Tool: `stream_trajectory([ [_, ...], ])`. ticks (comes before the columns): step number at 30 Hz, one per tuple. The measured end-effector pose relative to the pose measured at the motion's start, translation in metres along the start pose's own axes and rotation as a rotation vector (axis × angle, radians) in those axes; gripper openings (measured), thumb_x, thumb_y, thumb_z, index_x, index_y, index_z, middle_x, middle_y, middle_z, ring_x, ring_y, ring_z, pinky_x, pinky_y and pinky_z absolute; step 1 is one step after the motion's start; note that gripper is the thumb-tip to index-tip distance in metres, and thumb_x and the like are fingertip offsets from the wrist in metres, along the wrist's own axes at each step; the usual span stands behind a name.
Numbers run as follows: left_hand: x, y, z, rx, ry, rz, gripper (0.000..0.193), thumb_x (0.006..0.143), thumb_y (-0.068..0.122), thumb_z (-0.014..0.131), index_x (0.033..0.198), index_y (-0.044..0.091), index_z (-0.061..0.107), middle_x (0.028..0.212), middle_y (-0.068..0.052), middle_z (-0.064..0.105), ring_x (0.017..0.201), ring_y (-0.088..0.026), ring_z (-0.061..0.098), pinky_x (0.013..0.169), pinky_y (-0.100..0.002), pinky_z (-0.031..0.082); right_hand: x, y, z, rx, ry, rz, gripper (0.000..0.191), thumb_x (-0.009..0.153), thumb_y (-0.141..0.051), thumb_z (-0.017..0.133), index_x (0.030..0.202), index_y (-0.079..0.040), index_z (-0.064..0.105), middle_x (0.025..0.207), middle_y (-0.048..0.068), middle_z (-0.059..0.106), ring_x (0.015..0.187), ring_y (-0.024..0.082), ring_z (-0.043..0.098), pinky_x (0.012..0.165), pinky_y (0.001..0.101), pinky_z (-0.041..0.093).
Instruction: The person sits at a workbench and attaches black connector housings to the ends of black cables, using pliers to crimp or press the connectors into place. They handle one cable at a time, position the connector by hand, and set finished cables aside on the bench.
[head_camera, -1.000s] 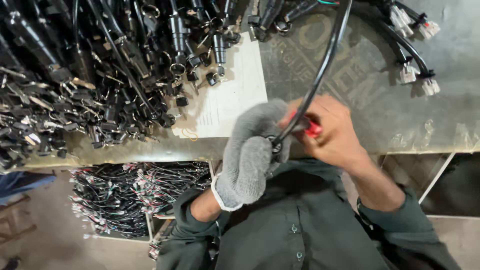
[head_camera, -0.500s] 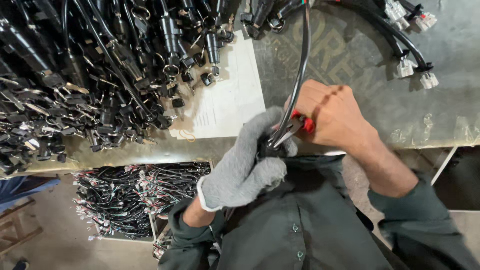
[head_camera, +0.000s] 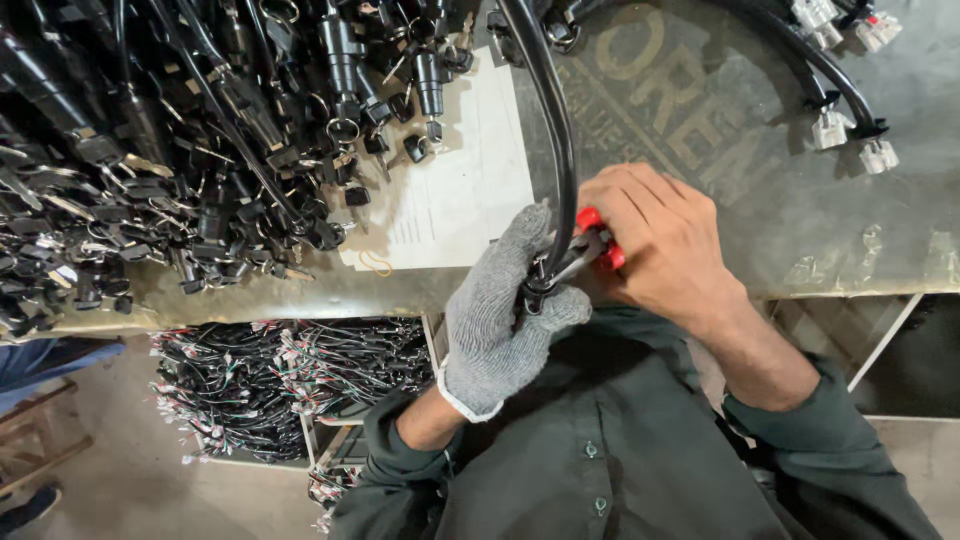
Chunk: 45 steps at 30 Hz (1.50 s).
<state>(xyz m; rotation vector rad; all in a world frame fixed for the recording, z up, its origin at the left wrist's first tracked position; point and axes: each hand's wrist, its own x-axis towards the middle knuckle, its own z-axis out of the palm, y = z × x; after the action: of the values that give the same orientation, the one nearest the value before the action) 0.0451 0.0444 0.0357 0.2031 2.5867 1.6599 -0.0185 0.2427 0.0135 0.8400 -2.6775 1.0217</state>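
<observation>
Gloved left hand grips cable end; right hand squeezes red pliers on it. Looks like the trimming step. Steady hold needed.

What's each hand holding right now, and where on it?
The gloved left hand grips the black cable near its lower end. The bare right hand holds red-handled pliers by the handles, their tip at the cable end.

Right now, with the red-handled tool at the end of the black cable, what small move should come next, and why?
Probably squeeze the red-handled tool gently. The right hand grips its handles, its metal tip meets the black cable end, and the gloved left hand pinches that end steady just below the table edge.
</observation>
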Motion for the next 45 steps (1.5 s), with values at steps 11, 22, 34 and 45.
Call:
stream_trajectory([
  [11, -0.001, -0.006, 0.005, 0.594, 0.024, 0.217, 0.063, 0.092, 0.010, 0.074, 0.149, 0.004, 0.047, 0.122, -0.020, 0.067, 0.100, -0.039, 0.064, 0.087, -0.049, 0.052, -0.023, -0.013, 0.000, -0.169, -0.059, 0.267, 0.026, 0.068, -0.016, 0.077, 0.083, -0.010, 0.058, 0.081, 0.005, 0.063, 0.080, 0.027, 0.066, 0.064, 0.0401, 0.048],
  [22, 0.011, 0.007, -0.007, 0.379, -0.028, 0.124, 0.075, 0.094, 0.023, 0.076, 0.156, 0.001, 0.039, 0.121, -0.014, 0.069, 0.107, -0.036, 0.068, 0.088, -0.045, 0.054, -0.015, -0.033, 0.005, -0.065, -0.127, 0.456, 0.027, 0.069, -0.013, 0.078, 0.091, -0.009, 0.062, 0.086, 0.006, 0.067, 0.084, 0.028, 0.068, 0.070, 0.0407, 0.050],
  [34, 0.010, 0.024, -0.032, -0.661, -0.455, -0.328, 0.068, 0.100, 0.010, 0.068, 0.161, 0.002, 0.042, 0.104, -0.002, 0.064, 0.089, -0.008, 0.060, 0.082, -0.027, 0.055, 0.008, 0.002, 0.021, 0.489, 0.006, 0.045, 0.033, 0.086, -0.018, 0.089, 0.081, -0.008, 0.058, 0.075, 0.004, 0.057, 0.073, 0.024, 0.058, 0.067, 0.0357, 0.046],
  [45, 0.025, 0.039, -0.018, 0.406, -0.120, -0.024, 0.079, 0.095, 0.019, 0.074, 0.161, 0.008, 0.031, 0.104, -0.015, 0.067, 0.086, -0.035, 0.068, 0.072, -0.043, 0.052, -0.023, -0.005, 0.019, 0.002, -0.045, 0.228, 0.031, 0.067, -0.009, 0.077, 0.089, -0.003, 0.057, 0.084, 0.012, 0.061, 0.081, 0.036, 0.063, 0.069, 0.0446, 0.050],
])
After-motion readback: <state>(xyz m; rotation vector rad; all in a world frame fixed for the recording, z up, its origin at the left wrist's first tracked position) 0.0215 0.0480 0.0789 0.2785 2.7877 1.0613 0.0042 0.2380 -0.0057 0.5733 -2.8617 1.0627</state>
